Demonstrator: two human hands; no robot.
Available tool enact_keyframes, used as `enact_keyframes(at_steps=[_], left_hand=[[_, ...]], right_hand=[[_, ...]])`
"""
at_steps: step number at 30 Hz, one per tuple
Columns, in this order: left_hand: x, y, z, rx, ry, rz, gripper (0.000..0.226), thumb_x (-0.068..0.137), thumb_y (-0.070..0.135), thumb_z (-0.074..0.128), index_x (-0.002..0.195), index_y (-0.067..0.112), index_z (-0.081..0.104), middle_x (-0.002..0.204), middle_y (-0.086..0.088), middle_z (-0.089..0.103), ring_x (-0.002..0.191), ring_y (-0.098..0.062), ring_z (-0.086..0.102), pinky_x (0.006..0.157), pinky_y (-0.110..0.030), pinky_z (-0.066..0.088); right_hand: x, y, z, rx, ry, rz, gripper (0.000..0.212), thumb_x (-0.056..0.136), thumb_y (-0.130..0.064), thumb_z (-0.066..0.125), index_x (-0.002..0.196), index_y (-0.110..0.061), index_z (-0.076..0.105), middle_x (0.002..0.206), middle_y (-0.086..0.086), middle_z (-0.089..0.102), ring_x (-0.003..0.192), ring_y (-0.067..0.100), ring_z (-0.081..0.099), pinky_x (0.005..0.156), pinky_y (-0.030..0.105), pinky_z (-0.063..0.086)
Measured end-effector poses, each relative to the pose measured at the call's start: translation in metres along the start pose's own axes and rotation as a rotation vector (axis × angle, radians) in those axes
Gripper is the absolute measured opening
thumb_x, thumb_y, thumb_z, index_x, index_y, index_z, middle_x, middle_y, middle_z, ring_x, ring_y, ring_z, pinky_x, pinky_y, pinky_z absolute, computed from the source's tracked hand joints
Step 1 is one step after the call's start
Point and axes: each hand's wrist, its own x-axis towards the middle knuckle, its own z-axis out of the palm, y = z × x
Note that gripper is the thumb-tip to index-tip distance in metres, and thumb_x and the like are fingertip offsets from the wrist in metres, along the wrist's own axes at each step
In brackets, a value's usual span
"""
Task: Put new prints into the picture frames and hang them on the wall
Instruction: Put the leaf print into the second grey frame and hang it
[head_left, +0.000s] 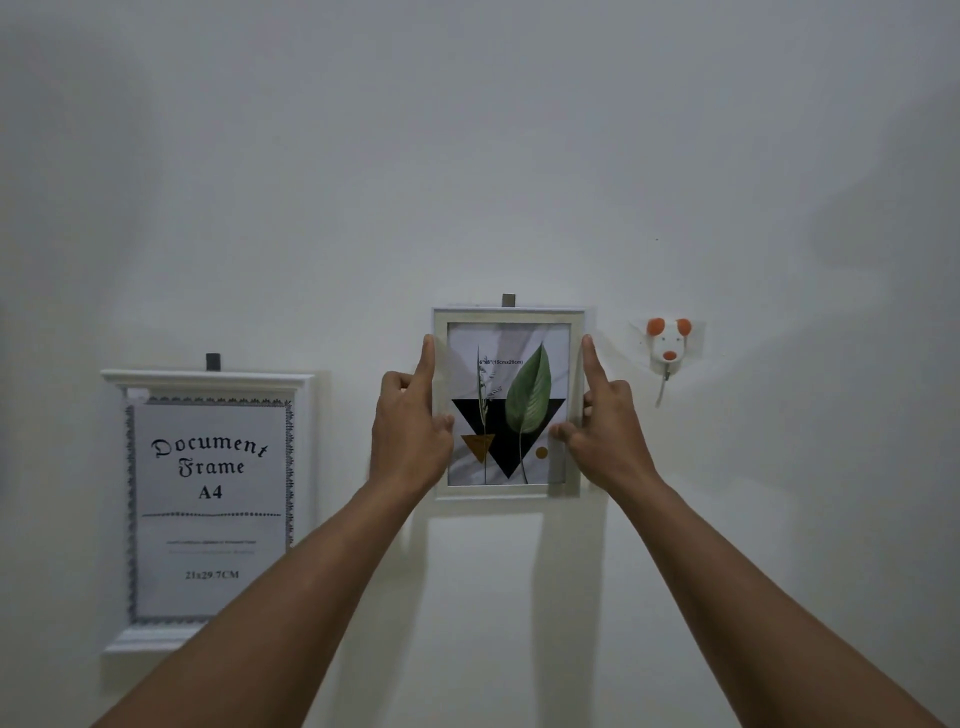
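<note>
1. Wall (467, 156), plain and pale, filled the head view; two frames sat against it.
2. The small frame (509, 315), white-rimmed, stood upright against the wall near the middle of the view; its top edge lay just under a dark hook (508, 300); whether it hung from that hook could not be told.
3. Its print (527, 395) showed a green leaf and a thin stem over a black inverted triangle; an orange triangle and an orange dot sat lower down.
4. The left hand (410, 421) grasped the small frame's left side; the thumb lay on the glass, the forefinger ran straight up along the rim, and the other fingers (395, 384) were curled beside the edge.
5. The right hand (605, 421) grasped the right side in the same way; thumb on the glass, forefinger straight up the rim, the other fingers (588, 401) curled round the edge.
6. The large frame (208, 382) sat lower and to the left, well apart from the small frame, under a second dark hook (213, 361); its sheet read "Document Frame A4"; the left forearm crossed its lower right corner.
7. An animal-shaped hook (669, 345), white with orange ears and nose, was stuck to the wall near the small frame's right side, apart from the right hand.
</note>
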Motion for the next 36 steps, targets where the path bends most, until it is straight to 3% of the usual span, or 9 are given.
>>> enact_keyframes(at_steps=[6, 9, 16, 24, 31, 36], left_hand=[[-0.001, -0.005, 0.000, -0.062, 0.036, 0.040, 0.092, 0.085, 0.003, 0.070, 0.153, 0.037, 0.019, 0.101, 0.000, 0.048, 0.090, -0.012, 0.055, 0.088, -0.019, 0.045], [-0.002, -0.011, 0.001, -0.071, 0.031, 0.057, 0.091, 0.085, 0.005, 0.071, 0.153, 0.037, 0.020, 0.102, -0.001, 0.050, 0.090, -0.012, 0.055, 0.090, -0.018, 0.045], [0.000, -0.015, -0.001, -0.086, 0.003, 0.068, 0.092, 0.084, 0.008, 0.074, 0.152, 0.039, 0.022, 0.099, 0.001, 0.051, 0.086, -0.003, 0.054, 0.090, -0.019, 0.048], [-0.001, -0.014, 0.001, -0.075, 0.018, 0.087, 0.095, 0.081, 0.014, 0.075, 0.154, 0.036, 0.019, 0.099, 0.002, 0.049, 0.085, -0.001, 0.053, 0.083, -0.018, 0.049], [-0.002, -0.013, 0.004, -0.083, 0.044, 0.086, 0.096, 0.080, 0.018, 0.076, 0.154, 0.035, 0.018, 0.100, 0.003, 0.047, 0.084, 0.003, 0.051, 0.081, -0.020, 0.050], [-0.002, -0.014, 0.003, -0.089, 0.043, 0.084, 0.099, 0.077, 0.022, 0.078, 0.155, 0.034, 0.018, 0.103, 0.003, 0.048, 0.085, 0.001, 0.051, 0.080, -0.018, 0.046]], right_hand=[[-0.003, 0.003, 0.002, -0.025, 0.038, -0.032, 0.108, 0.085, -0.008, 0.073, 0.154, -0.049, 0.000, 0.106, 0.002, 0.040, 0.076, 0.010, 0.050, 0.066, 0.011, 0.040], [-0.003, 0.006, 0.003, -0.019, 0.044, -0.047, 0.106, 0.086, -0.010, 0.073, 0.154, -0.047, 0.002, 0.105, 0.001, 0.041, 0.079, 0.009, 0.051, 0.073, 0.015, 0.042], [-0.001, 0.010, 0.002, -0.002, 0.042, -0.058, 0.106, 0.086, -0.009, 0.073, 0.153, -0.050, 0.002, 0.103, -0.001, 0.041, 0.078, 0.012, 0.052, 0.067, 0.013, 0.045], [-0.005, 0.011, 0.003, -0.004, 0.028, -0.072, 0.103, 0.090, -0.012, 0.067, 0.153, -0.048, -0.005, 0.108, 0.000, 0.039, 0.085, 0.012, 0.053, 0.083, 0.026, 0.050], [-0.009, 0.010, 0.004, -0.015, 0.048, -0.088, 0.096, 0.093, -0.020, 0.066, 0.156, -0.038, -0.004, 0.115, 0.002, 0.039, 0.083, 0.006, 0.049, 0.081, 0.023, 0.041], [-0.009, 0.009, 0.003, -0.020, 0.072, -0.100, 0.094, 0.092, -0.025, 0.067, 0.157, -0.036, 0.000, 0.115, 0.002, 0.039, 0.090, 0.010, 0.049, 0.086, 0.028, 0.043]])
